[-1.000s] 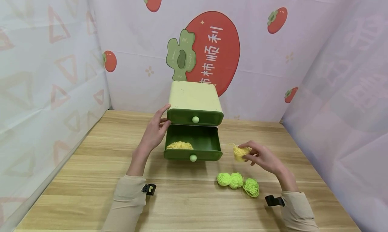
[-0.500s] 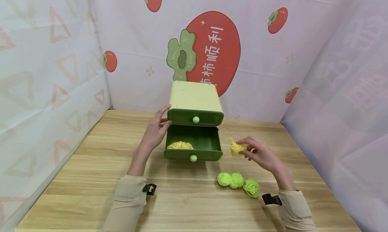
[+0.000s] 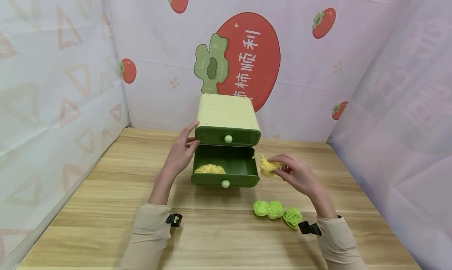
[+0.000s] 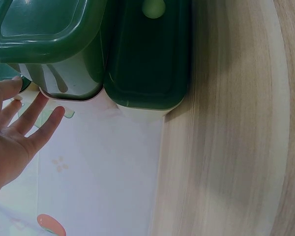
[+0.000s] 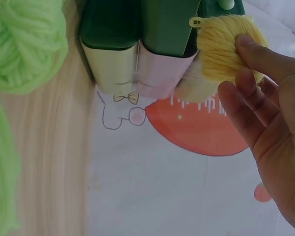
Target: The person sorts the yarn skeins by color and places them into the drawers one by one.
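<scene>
Wooden table (image 3: pixel 106 207), with patterned fabric (image 3: pixel 169 50) at its far edge and both sides; open surface spreads on the near side. Cabinet (image 3: pixel 227 111), far centre, its middle drawer (image 3: pixel 208 180) pulled out under the closed top one; room for entry is mainly over the near half. Left hand (image 3: pixel 179 156): fingers spread, fairly straight, at the cabinet's left side, grasping nothing; light steadying contact seems enough. Right hand (image 3: pixel 294 176): thumb and fingertips pinch a yellow yarn ball (image 3: pixel 266 168) just right of the drawer; judged best raised over the right rim, then lowered beside the yellow yarn (image 3: pixel 210 169) lying inside, left. Three green yarn balls (image 3: pixel 274 210), near right. Loose loop (image 5: pixel 201 19): better kept off the rim.
</scene>
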Available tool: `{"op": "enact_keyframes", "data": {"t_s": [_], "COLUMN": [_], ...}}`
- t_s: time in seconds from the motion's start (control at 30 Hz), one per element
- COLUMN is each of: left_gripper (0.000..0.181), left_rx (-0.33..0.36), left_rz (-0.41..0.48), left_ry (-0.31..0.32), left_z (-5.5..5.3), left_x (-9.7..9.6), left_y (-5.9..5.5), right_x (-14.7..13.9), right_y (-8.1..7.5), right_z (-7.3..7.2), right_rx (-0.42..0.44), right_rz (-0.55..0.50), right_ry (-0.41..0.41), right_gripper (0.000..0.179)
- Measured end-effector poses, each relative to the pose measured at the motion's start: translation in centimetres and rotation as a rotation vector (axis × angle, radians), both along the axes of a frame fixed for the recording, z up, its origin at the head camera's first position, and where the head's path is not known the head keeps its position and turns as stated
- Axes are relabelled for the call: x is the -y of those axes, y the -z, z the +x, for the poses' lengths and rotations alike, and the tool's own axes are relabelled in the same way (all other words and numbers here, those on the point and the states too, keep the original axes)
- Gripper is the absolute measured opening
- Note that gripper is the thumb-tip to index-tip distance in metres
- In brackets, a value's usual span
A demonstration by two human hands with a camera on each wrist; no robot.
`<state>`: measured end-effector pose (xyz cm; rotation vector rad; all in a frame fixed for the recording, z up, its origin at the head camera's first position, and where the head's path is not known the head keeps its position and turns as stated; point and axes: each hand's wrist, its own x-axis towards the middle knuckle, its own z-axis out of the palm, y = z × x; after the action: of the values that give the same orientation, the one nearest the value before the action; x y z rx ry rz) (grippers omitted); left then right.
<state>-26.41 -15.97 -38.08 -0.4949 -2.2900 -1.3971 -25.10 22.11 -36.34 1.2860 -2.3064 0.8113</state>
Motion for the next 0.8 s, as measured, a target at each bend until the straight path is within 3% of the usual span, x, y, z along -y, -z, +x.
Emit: {"op": "enact_keyframes", "data": {"t_s": [0.8], "left_gripper": [0.061], "left_rx": [-0.010], "left_rz": [-0.011], "left_ry": [-0.002], "left_z": [0.0], "left_x": [0.0], "left_y": [0.0], "right_x": [5.3], "right_y": [-0.6], "right_z": [-0.3], "right_rx": [-0.081], "right_rz": [-0.021], "right_ry": [-0.008], "right_gripper": [0.037]}}
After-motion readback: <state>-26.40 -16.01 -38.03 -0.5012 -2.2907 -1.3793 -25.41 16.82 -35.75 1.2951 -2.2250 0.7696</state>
